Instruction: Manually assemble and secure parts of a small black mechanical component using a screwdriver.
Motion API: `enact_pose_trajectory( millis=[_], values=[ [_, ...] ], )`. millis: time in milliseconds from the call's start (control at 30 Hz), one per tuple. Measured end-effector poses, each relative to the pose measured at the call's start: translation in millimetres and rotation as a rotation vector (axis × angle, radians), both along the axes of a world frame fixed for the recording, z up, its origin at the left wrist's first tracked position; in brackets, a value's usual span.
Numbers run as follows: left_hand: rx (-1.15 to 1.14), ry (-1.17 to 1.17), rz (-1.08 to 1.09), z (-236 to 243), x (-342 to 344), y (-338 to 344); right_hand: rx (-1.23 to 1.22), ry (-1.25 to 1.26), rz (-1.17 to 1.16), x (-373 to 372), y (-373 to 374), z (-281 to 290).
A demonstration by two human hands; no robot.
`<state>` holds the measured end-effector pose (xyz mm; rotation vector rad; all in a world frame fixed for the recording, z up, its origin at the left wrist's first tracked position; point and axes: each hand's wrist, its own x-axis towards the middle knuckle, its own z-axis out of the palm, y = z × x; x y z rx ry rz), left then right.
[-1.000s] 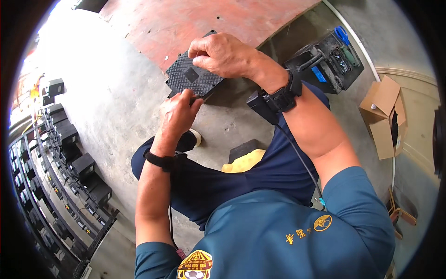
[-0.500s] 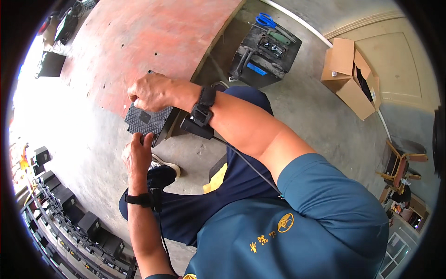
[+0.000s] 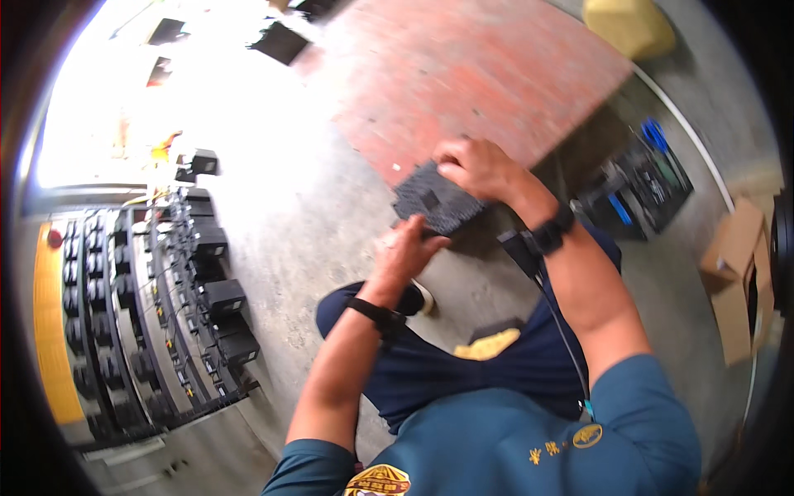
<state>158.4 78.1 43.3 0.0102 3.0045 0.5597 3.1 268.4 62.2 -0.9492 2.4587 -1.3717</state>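
A black box with a textured top [image 3: 434, 202] lies at the near edge of the reddish board [image 3: 480, 66]. My left hand [image 3: 401, 252] is at its near-left side, thumb and fingers on the edge. My right hand [image 3: 471, 165] is over its far-right corner, fingers curled; whatever is in them is hidden. Both wrists wear black straps with attached cabled devices. My legs are bent around a yellow cushion [image 3: 484, 347] on the concrete floor.
A black tool box [image 3: 662, 190] with blue scissors is at the right, beside an open cardboard carton [image 3: 732, 264] and a white pipe. A yellow object [image 3: 628, 25] is at the upper right. A rack of black units [image 3: 107, 314] stands at the left, near a bright opening.
The whole view has swung since half a second ago, shifting the box and hands rightward in the picture and showing more of the left rack. Both hands stay at the box's corners.
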Motion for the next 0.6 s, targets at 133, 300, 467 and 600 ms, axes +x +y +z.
enact_pose_trajectory(
  millis=[133, 300, 467, 600],
  values=[
    [-0.135, -0.208, 0.279, -1.2, -8.3, 16.9, -0.02, -0.077, -0.007, 4.7, 5.6, 10.3],
    [-0.134, -0.175, 0.218, -2.8, -5.6, 10.3, -0.053, -0.063, 0.019, 8.0, 11.4, 11.1],
    [-0.23, -0.204, -0.13, 0.5, -11.6, 3.6, -0.041, -0.127, 0.016, 7.8, 10.6, 14.5],
    [-0.266, -0.155, -0.131, 6.6, -6.5, 3.9, -0.024, -0.163, 0.0, 8.6, 8.5, 18.8]
  ],
)
